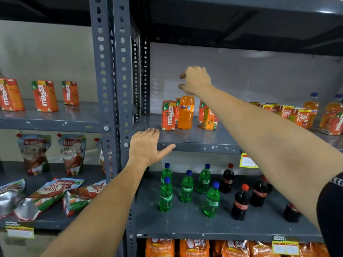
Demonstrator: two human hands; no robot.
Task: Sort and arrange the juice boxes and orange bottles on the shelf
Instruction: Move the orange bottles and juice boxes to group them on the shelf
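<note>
1. Head view: the right hand [195,80] hangs in the air just above the orange Fanta bottle [186,112]; its fingers are curled but hold nothing, and it does not touch the cap; if it drops down too fast it may bump the top and tip the bottle over.
2. The bottle stands upright on the grey shelf [194,140], very close to a Maaza juice box [168,115] on one side and an apple juice box [209,119] on the other; if the bottle falls or swings out sideways it can knock these boxes down like dominoes.
3. The right arm reaches across the shelf; it passes in front of the Real juice boxes [295,115] further right; a wide pull back may sweep them over, or push them off the edge.
4. The left hand [146,145] lies flat and open on the front lip of the shelf, holding nothing; it only leans there, so it cannot catch a thing that falls.
5. More orange bottles [312,106] stand far to the right, mixed with boxes; the two kinds are not sorted yet, so I think most of the job is left; carrying the bottle over the boxes could hit them.
6. Green bottles [186,188] stand on the shelf below; a dropped bottle may land on them.
</note>
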